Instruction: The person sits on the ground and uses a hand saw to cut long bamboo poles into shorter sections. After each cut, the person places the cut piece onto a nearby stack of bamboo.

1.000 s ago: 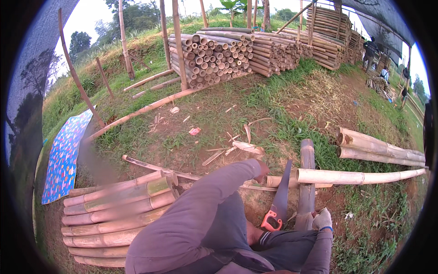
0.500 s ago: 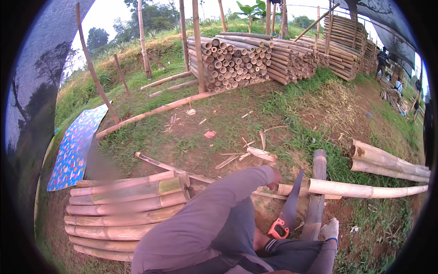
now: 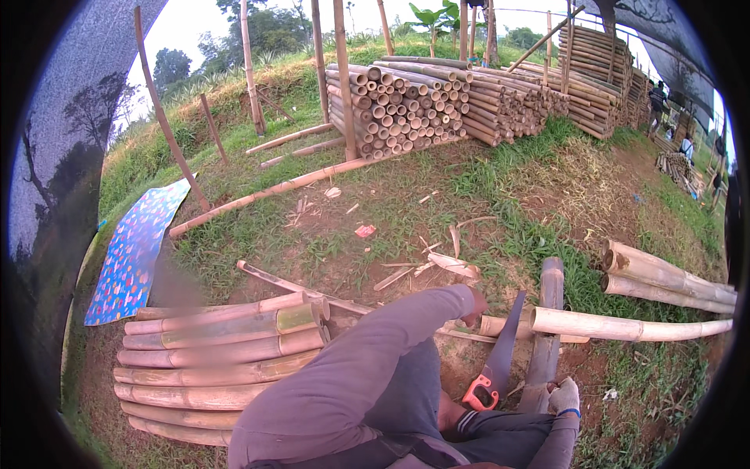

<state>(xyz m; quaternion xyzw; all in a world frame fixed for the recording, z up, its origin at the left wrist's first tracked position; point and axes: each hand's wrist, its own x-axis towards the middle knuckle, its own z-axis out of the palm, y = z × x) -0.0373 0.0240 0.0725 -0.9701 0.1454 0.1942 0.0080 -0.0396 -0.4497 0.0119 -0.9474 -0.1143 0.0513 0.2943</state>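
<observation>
My left hand (image 3: 473,306), at the end of a grey sleeve, is bent downward with its fingers curled, just left of a short bamboo end (image 3: 491,325). Whatever it may hold is hidden. My right hand (image 3: 564,397), in a pale glove with bare fingertips, is closed beside the dark bamboo support (image 3: 551,289); what is in it does not show. Between the hands a handsaw (image 3: 500,356) rests by my leg, its orange handle down and its dark blade pointing up. A light bamboo pole (image 3: 617,326) lies across the support.
Cut bamboo lengths (image 3: 211,371) are stacked at my left. More poles (image 3: 656,277) lie at the right. Split pieces (image 3: 453,266) litter the ground ahead. Farther back stand a large bamboo stack (image 3: 398,109) and upright posts. A blue patterned sheet (image 3: 129,258) lies far left; people are at the far right.
My right hand has turned and moved slightly down, and its curled fingertips now show beside the support. My left hand stays by the bamboo end. The saw has not visibly moved.
</observation>
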